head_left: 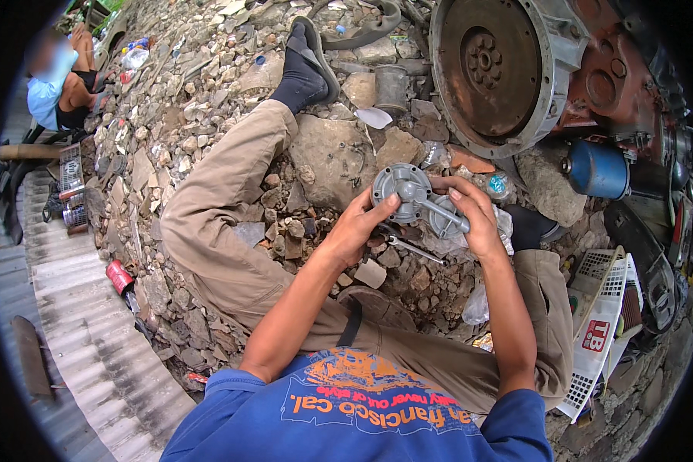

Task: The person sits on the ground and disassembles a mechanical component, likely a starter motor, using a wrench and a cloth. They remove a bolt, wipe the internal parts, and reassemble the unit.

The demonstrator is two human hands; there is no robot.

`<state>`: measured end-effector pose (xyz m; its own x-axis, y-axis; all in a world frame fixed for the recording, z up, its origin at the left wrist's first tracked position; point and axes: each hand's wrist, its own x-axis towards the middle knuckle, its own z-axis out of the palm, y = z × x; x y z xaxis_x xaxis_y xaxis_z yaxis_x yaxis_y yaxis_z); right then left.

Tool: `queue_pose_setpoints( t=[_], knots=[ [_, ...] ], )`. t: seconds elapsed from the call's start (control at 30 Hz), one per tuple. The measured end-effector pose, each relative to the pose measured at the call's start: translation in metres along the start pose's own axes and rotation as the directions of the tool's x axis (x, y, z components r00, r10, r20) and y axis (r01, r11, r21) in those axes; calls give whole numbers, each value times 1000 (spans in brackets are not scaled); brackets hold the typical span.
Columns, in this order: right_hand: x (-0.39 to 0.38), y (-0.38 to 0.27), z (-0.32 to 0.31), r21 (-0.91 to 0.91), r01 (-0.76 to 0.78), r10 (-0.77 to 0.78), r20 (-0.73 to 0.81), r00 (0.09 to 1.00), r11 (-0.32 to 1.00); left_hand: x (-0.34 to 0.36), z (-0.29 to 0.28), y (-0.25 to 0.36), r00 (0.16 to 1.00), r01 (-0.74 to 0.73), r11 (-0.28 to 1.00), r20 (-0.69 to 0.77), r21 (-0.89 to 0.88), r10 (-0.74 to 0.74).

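Between my two hands is a grey metal engine part [403, 187], with a round flanged cover and a tube-like arm pointing toward my right hand. My left hand [362, 223] grips the rim of the round cover, its thumb lying on the face. My right hand [476, 212] closes around the other side, next to the end of the tube. Fingers on the underside are hidden. Just below the part, a wrench [417, 250] sticks out from near my left fingers. I cannot tell whether those fingers hold it or it lies on the stones.
A large engine with a rusty flywheel [489, 58] and a blue filter [599, 169] stands at the upper right. A white plastic basket [593, 327] lies at right. Corrugated sheets [92, 323] line the left, by a red can [119, 277]. Another person [54, 88] sits far left.
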<state>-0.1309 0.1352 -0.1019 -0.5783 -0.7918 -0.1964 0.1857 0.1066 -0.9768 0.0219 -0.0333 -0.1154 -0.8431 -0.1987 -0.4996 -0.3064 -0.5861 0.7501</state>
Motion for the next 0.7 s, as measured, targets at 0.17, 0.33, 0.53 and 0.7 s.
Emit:
queue_pose_setpoints(
  t=[0.17,0.33,0.53,0.7],
  knots=[
    [-3,-6,4,-92,15,-17,-29,999,996,2,-1,0,1000,25,998,11,-62,-24],
    [-4,-4,8,-216,105,-113,-22,993,971,4,1,-4,999,13,985,-42,-175,-21],
    [-8,-14,24,-435,343,-382,-4,924,833,1,6,-7,996,28,976,-79,-217,-46],
    [-20,-36,37,-614,495,-416,280,865,615,-4,4,-10,996,-60,963,-73,-262,42]
  ],
)
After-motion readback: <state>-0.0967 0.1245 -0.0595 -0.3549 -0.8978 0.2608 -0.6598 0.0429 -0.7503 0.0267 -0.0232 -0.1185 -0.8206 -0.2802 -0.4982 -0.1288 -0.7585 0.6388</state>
